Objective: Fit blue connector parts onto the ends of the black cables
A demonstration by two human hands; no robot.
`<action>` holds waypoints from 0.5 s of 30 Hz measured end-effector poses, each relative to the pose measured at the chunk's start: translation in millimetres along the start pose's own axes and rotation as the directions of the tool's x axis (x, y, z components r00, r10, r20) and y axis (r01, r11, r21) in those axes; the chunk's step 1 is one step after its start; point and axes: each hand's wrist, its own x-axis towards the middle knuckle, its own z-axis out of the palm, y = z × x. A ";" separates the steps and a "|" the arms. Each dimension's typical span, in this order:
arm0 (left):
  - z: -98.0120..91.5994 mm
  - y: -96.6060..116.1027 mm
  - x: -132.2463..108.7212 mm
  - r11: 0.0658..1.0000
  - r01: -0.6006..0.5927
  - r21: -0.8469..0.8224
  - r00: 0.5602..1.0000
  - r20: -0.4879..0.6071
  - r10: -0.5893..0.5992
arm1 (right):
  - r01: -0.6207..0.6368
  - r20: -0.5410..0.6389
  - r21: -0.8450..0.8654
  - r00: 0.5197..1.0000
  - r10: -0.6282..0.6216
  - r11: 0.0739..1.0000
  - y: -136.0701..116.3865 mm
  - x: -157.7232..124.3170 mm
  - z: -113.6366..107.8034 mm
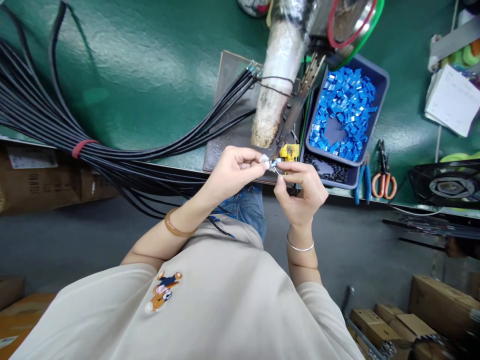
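Note:
My left hand [236, 170] pinches a small whitish piece [264, 160] between thumb and forefinger, its exact kind too small to make out. Close against it, my right hand [302, 190] has its fingers bent together around a thin white wire [276, 170]. A small blue piece [276, 162] lies at my right forefinger's tip, touching or nearly touching the whitish piece. Just beyond my fingers is a yellow part [290, 151] of a bench fixture. Above the hands, a white plastic-wrapped tube [275, 85] slopes down, its lower end stained brown.
Black cables [150, 152], tied with a red band [83, 147], cross the green bench [150, 60] from the left. To the right stand a bin [382, 100] of blue connectors [345, 110], orange-handled cutters [383, 182], blue-handled pliers [363, 182] and a black fan [448, 185].

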 end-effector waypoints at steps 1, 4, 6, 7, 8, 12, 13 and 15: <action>0.2 0.0 0.0 1.000 -0.003 0.001 1.000 -0.002 0.003 | 0.000 -0.001 0.001 1.000 0.000 1.000 0.1 0.4 -0.1; 1.1 0.5 0.6 0.999 -0.031 0.007 0.999 -0.031 0.031 | 0.009 0.000 0.001 1.000 -0.009 1.000 0.0 2.1 -0.1; 1.5 1.1 1.1 0.999 -0.045 0.012 0.998 -0.041 0.046 | 0.016 -0.002 -0.002 1.000 -0.016 1.000 -0.4 3.3 0.0; 1.6 1.5 1.3 0.999 -0.048 0.014 0.998 -0.042 0.048 | 0.016 -0.004 -0.006 1.000 -0.016 1.000 -0.6 3.8 0.1; 1.6 1.9 1.4 0.999 -0.050 0.013 0.998 -0.042 0.050 | 0.017 -0.007 -0.010 1.000 -0.017 1.000 -1.0 4.2 0.2; 1.0 2.9 0.9 0.999 -0.039 0.004 0.998 -0.047 0.039 | 0.017 -0.007 -0.010 1.000 -0.017 1.000 -2.2 3.5 0.2; 0.9 2.8 0.6 1.000 -0.028 0.002 0.999 -0.044 0.028 | 0.017 -0.001 -0.007 1.000 -0.017 1.000 -2.2 2.8 0.1; 0.7 2.2 -0.1 1.000 -0.005 0.001 0.999 -0.034 0.005 | 0.015 0.014 -0.005 1.000 -0.015 1.000 -2.0 1.1 -0.1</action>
